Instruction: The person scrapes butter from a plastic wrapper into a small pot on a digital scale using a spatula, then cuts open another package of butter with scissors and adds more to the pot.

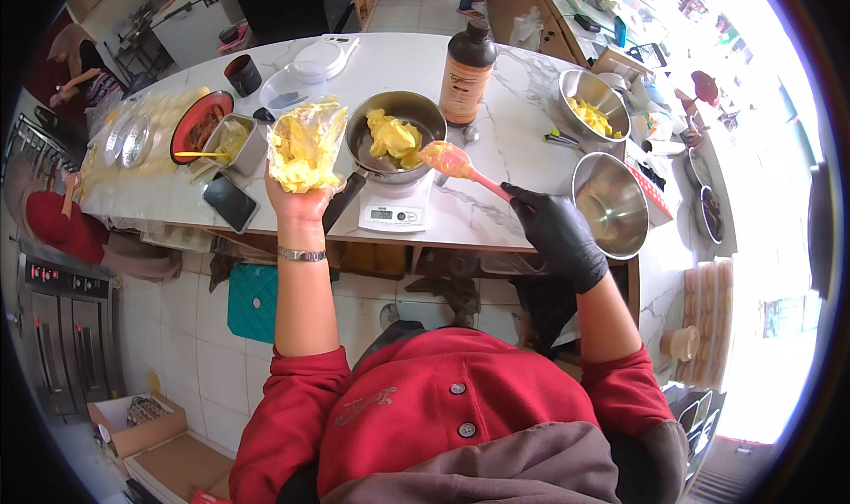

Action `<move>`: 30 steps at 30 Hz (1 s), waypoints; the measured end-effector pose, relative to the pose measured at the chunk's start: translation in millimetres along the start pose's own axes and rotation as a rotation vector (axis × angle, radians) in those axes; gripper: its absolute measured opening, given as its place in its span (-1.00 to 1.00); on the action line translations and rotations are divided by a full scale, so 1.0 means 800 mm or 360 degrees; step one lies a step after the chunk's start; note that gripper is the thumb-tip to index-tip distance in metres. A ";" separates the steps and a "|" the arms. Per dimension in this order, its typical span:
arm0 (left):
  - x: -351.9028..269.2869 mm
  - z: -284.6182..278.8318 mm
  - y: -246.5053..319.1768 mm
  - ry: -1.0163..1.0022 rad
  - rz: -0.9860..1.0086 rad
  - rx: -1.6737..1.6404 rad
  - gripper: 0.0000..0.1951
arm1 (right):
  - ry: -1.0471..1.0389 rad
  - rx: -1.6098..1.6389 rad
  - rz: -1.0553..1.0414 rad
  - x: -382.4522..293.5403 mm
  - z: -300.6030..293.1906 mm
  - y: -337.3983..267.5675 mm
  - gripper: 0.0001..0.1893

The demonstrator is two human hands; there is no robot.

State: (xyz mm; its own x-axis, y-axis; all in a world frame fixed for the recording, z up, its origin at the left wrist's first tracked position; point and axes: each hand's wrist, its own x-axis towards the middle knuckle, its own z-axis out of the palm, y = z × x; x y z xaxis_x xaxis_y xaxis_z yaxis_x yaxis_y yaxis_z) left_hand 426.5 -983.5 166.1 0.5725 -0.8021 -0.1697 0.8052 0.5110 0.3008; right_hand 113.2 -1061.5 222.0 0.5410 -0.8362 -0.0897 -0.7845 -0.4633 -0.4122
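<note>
My bare left hand [302,202] holds up a clear plastic bag [307,142] smeared with a soft yellow spread that looks like butter or margarine. In my right hand [558,232], which wears a black glove, is a pink spatula [458,164] with yellow smears on its blade. The blade hangs by the right rim of a metal saucepan [356,122]. A lump of the yellow spread [394,137] lies inside the pan. Beneath the pan is a white digital kitchen scale [393,217] with its display lit. The pan's dark handle [344,202] points toward me, partly behind my left wrist.
A large brown bottle [468,72] stands behind the pan. To the right are a steel bowl of yellow pieces [593,106] and another steel bowl [611,205]. Leftward lie a phone [230,202], a metal container [242,149] and a red bowl [192,126]. Two people [63,228] work at far left.
</note>
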 end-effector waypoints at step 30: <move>0.004 -0.033 0.016 -0.0645 -0.0219 -0.0124 -0.63 | 0.0367 -0.0596 -0.0723 -0.007 -0.032 0.036 -0.52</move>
State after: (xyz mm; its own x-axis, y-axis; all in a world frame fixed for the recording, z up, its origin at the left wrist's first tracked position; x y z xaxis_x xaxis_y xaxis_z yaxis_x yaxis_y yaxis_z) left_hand 442.7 -971.0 145.2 0.3644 -0.9130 0.1834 0.8881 0.4000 0.2266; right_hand 80.1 -1077.3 233.7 0.7987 -0.5541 0.2349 -0.5671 -0.8235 -0.0143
